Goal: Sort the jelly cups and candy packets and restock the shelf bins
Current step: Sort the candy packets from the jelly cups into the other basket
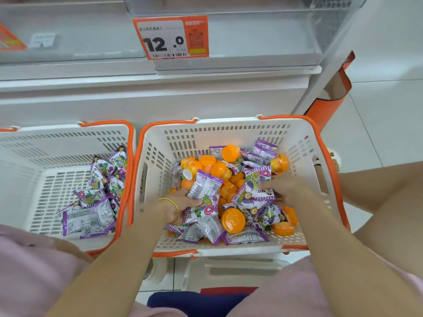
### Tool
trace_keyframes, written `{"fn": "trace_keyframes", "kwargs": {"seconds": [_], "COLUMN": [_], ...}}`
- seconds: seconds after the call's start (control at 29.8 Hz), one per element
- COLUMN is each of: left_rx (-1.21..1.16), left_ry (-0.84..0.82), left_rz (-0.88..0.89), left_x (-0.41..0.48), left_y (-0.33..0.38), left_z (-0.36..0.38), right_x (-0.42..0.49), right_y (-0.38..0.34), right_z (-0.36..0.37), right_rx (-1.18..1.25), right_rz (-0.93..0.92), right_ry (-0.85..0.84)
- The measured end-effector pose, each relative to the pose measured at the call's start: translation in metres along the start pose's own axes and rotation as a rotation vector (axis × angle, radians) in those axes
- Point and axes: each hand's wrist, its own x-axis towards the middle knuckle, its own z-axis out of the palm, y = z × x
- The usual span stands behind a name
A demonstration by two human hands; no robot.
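Nearest to the view, the pink-clothed legs (34, 271) and the two bare forearms (119, 255) were seen, the arms reaching down into the mixed basket (229, 131), one of two white baskets with orange handles. Just beside it, on the left, the second basket (57, 156) was placed. Only purple candy packets (89, 218) were lying in it, so it was judged to be the collecting place. In the mixed basket, packets and orange jelly cups (233, 219) were heaped together. A bunch of packets (206, 188) was grasped by the left hand (175, 208), the fingers curled round the lower ends. The long axis of the upper packet was pointed away from the wrist, toward the shelf. The right hand (287, 187) was laid over another packet (254, 195), but it was blurred and its grip could not be told. The second basket lay to the left of the held bunch, across the two rims, so the left hand was judged the nearer one for the transfer. A thin gold bracelet (170, 201) was worn on the left wrist.
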Motion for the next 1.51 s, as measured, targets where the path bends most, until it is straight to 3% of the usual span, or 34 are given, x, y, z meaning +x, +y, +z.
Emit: {"fn": "trace_keyframes", "kwargs": {"seconds": [0.1,0.2,0.4,0.54,0.77,0.94,1.14,1.31,1.51], "left_rx": [0.230,0.334,-0.111,-0.001,-0.001,-0.191,-0.371,-0.391,-0.507], "left_ry": [0.032,0.037,-0.002,0.084,0.095,0.079,0.080,0.153,0.318], "left_rz": [0.042,0.009,-0.132,0.029,0.157,0.135,0.257,0.357,0.383], "left_x": [0.002,0.006,0.003,0.004,-0.001,-0.013,-0.033,-0.063,-0.101], "left_y": [0.000,-0.007,-0.014,-0.014,-0.004,0.018,0.056,0.066,0.049], "left_z": [0.008,0.013,0.016,0.023,0.026,0.019,0.003,-0.021,-0.107], "right_x": [-0.010,-0.012,-0.015,-0.022,-0.018,-0.025,-0.048,-0.068,-0.094], "right_y": [0.000,-0.001,0.003,0.005,-0.003,-0.022,-0.062,-0.091,-0.132], "right_z": [0.001,0.006,0.024,0.042,0.052,0.053,0.050,0.072,0.161], "right_rx": [-0.228,-0.137,0.040,0.254,0.366,0.503,0.693,0.685,0.629], "right_rz": [-0.080,-0.020,0.025,0.035,-0.071,-0.109,-0.206,-0.290,-0.369], "right_ry": [-0.008,-0.113,-0.194,-0.201,-0.179,-0.218,-0.270,-0.362,-0.503]}}
